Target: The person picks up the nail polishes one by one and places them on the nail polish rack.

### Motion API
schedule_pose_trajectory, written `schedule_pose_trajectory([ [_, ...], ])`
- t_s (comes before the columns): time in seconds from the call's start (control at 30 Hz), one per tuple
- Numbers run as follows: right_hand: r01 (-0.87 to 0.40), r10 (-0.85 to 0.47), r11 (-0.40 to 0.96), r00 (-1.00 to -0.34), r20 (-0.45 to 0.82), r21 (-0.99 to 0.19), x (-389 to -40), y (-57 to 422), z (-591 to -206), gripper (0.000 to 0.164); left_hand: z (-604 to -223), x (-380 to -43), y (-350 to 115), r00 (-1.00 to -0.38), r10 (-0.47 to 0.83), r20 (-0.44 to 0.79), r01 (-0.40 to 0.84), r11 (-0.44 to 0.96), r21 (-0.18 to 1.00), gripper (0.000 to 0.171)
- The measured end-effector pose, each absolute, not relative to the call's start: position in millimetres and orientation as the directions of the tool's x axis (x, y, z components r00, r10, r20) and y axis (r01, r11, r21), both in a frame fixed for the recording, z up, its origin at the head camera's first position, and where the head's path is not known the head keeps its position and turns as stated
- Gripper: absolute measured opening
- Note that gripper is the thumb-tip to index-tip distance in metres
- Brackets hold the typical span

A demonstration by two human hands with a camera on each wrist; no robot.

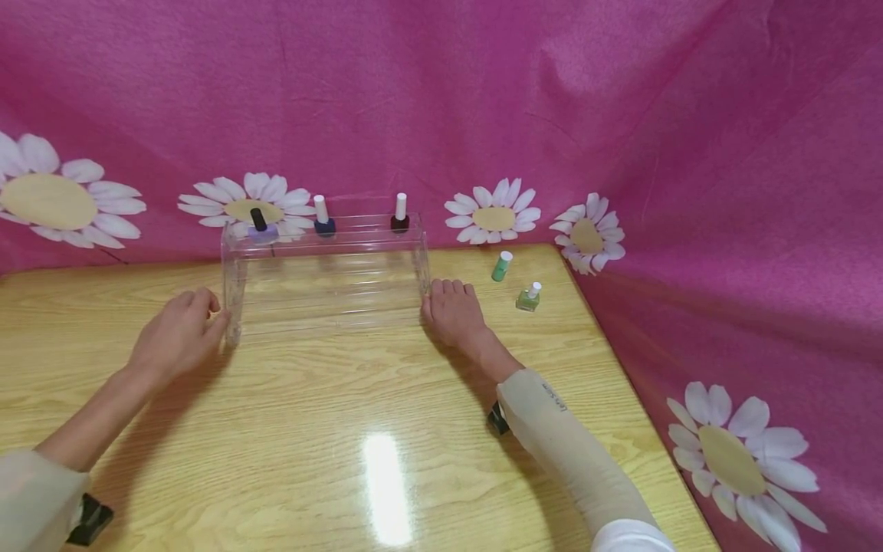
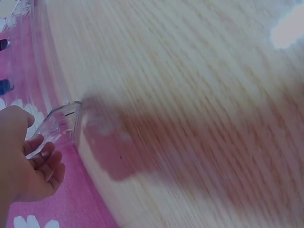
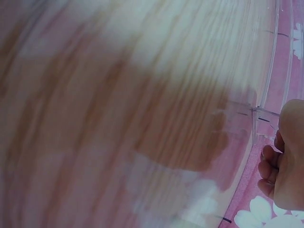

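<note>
A clear acrylic tiered display rack [image 1: 331, 333] stands on the table near the back. My left hand [image 1: 178, 333] pinches its left end between thumb and curled fingers; the left wrist view shows the rack's clear corner [image 2: 71, 111] beside the fingertips. At the opposite end, my right hand [image 1: 455, 310] holds the lower right side, with its fingers curled in the right wrist view. On the top tier sit a lilac nail polish bottle [image 1: 262, 230] with a black cap, a dark blue nail polish bottle [image 1: 324, 225] and a dark red nail polish bottle [image 1: 399, 222], both white-capped.
To the right of the rack, a green nail polish bottle [image 1: 500, 268] and a light green nail polish bottle [image 1: 528, 297] stand on the wooden table [image 1: 290, 452]. A pink cloth [image 1: 414, 100] with daisies hangs behind and along the right edge.
</note>
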State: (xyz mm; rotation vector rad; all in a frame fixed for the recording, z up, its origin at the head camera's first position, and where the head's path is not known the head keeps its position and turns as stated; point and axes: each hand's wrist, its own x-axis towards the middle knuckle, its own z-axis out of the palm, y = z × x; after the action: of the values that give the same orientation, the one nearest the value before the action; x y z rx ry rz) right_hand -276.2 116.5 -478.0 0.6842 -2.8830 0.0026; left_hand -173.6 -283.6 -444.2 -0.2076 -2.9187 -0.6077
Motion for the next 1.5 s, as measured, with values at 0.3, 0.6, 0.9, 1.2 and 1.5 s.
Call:
schedule_pose_trajectory([
  [0.3,-0.448,-0.448,0.893,-0.874,0.186,0.047,-277,114,-478,0.031,-458,-176,-281,-0.961,0.166,0.220,0.215,0.950,0.225,0.029],
  [0.6,-0.443,-0.445,0.895,-0.881,0.159,0.051,-275,112,-475,0.031,-467,-174,-284,-0.940,0.182,0.289,0.235,0.958,0.161,0.028],
  [0.9,-0.434,-0.434,0.901,-0.895,0.097,0.025,-277,114,-475,0.031,-470,-176,-285,-0.934,0.199,0.297,0.252,0.955,0.153,0.027],
  [1.2,-0.430,-0.430,0.903,-0.897,0.107,0.021,-278,117,-476,0.033,-472,-177,-284,-0.928,0.214,0.306,0.256,0.961,0.104,0.028],
  [1.5,-0.422,-0.422,0.906,-0.905,0.053,0.001,-279,121,-469,0.038,-474,-176,-286,-0.921,0.226,0.318,0.270,0.957,0.101,0.026],
])
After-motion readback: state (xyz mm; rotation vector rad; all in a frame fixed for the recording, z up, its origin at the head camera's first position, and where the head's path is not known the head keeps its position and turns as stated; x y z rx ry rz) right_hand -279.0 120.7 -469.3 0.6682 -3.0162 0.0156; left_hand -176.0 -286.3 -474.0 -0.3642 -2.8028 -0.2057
